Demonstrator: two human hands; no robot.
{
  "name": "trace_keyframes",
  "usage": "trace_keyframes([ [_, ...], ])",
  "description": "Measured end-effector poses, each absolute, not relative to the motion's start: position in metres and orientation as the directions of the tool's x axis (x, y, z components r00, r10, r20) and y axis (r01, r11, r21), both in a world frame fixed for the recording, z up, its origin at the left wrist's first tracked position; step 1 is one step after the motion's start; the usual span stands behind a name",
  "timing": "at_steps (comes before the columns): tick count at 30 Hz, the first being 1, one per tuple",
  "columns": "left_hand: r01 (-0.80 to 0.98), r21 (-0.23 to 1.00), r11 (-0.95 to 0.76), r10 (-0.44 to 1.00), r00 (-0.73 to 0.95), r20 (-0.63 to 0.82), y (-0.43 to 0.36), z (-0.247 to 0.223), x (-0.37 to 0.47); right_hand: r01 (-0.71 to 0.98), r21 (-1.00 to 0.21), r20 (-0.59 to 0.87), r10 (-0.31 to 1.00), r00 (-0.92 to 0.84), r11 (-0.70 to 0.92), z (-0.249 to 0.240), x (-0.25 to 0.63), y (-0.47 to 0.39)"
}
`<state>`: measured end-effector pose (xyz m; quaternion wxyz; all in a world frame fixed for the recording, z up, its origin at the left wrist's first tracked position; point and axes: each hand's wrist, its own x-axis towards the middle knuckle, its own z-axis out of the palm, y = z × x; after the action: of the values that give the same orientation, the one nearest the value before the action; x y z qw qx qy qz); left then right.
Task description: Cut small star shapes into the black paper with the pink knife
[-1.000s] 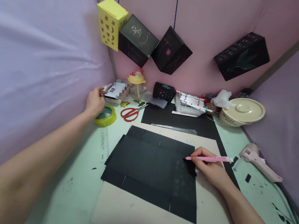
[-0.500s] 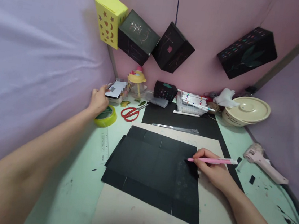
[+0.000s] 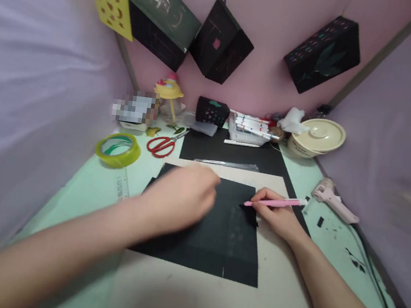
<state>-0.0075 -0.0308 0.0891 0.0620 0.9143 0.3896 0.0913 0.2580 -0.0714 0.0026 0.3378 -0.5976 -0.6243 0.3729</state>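
Black paper (image 3: 212, 247) with pale crease marks lies on a large off-white board (image 3: 188, 297). My right hand (image 3: 276, 216) rests at the paper's right edge, closed around a pink pen (image 3: 278, 203) whose tip points left over the sheet. Faint pale marks show on the paper just below that tip. My left hand (image 3: 181, 196) is over the left and middle part of the paper, smeared by motion. Its fingers look curled, but I cannot make out whether anything is in them. The forearm hides the paper's left side.
At left are a yellow-green tape roll (image 3: 118, 151), red-handled scissors (image 3: 161, 146), a clear ruler (image 3: 122, 184) and a blurred-out phone (image 3: 136, 110). Markers (image 3: 254, 126) fill a basket behind. A lidded bowl (image 3: 316, 137) and glue gun (image 3: 334, 200) sit right. Black boxes (image 3: 223, 41) hang above.
My left hand has left the phone at the back left and swung right and forward over the black paper. My right hand keeps its hold on the pen. The view has shifted slightly.
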Motion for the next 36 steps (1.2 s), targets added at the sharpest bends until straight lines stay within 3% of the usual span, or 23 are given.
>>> trace_keyframes([
  [2, 0.588, 0.187, -0.787, 0.598, 0.801, 0.001, -0.068, 0.075, 0.026, 0.455, -0.891, -0.012, 0.999, -0.036, 0.006, 0.002, 0.258, -0.071],
  [4, 0.526, 0.101, -0.845, 0.498, 0.841, -0.212, -0.090, 0.056, 0.047, 0.423, -0.906, 0.001, 1.000, -0.023, 0.011, 0.002, 0.259, -0.070],
  [6, 0.490, 0.037, -0.871, 0.462, 0.842, -0.279, -0.097, 0.039, 0.057, 0.414, -0.910, 0.009, 1.000, -0.023, 0.018, 0.001, 0.260, -0.070],
  [10, 0.513, 0.014, -0.858, 0.494, 0.833, -0.249, -0.092, 0.022, 0.058, 0.434, -0.900, 0.010, 0.999, -0.040, 0.026, 0.001, 0.260, -0.070],
  [21, 0.565, 0.091, -0.820, 0.561, 0.825, -0.072, -0.094, 0.005, 0.055, 0.516, -0.856, 0.012, 0.998, -0.062, 0.042, -0.002, 0.256, -0.071],
  [36, 0.557, 0.102, -0.824, 0.544, 0.829, -0.132, -0.092, 0.008, 0.056, 0.534, -0.845, -0.001, 0.998, -0.057, 0.030, -0.001, 0.254, -0.072],
])
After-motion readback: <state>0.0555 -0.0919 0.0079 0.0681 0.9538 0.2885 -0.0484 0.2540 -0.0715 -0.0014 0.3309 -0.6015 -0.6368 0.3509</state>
